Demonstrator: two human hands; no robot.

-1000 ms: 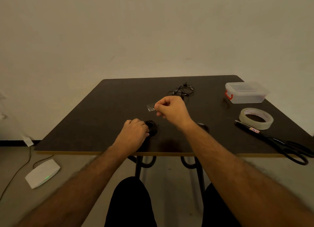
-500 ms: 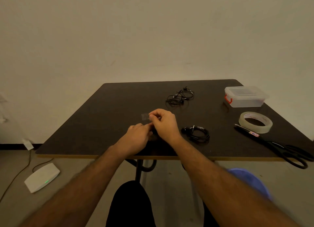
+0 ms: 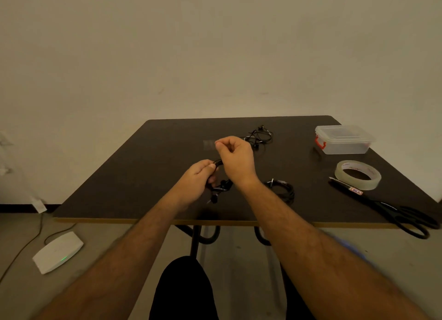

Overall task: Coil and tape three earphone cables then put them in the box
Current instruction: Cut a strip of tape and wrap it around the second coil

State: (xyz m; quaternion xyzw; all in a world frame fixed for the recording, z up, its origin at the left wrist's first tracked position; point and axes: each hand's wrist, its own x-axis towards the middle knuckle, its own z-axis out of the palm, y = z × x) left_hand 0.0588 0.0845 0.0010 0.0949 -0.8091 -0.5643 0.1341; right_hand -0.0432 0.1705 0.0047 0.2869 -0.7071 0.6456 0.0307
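L hand (image 3: pixel 198 176) grips coil (image 3: pixel 218 187); R hand (image 3: pixel 235 159) pinches tape (image 3: pixel 209 144).

Tape roll (image 3: pixel 357 174) between box (image 3: pixel 343 139), scissors (image 3: pixel 404 214)

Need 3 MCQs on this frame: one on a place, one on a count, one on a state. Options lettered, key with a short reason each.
1. Where does the tape roll lie?
A. inside the box
B. on the table, near side of the box, beside the scissors
C. on the floor

2. How many earphone cables show?
A. one
B. two
C. three

3. What state is the box in?
A. lid on
B. lid off
C. tipped over

Key:
1 B, it rests flat on the tabletop.
2 C, one coil in the left hand, one coiled cable behind the right forearm, one loose tangle beyond the right hand.
3 A, the lid sits closed on top.
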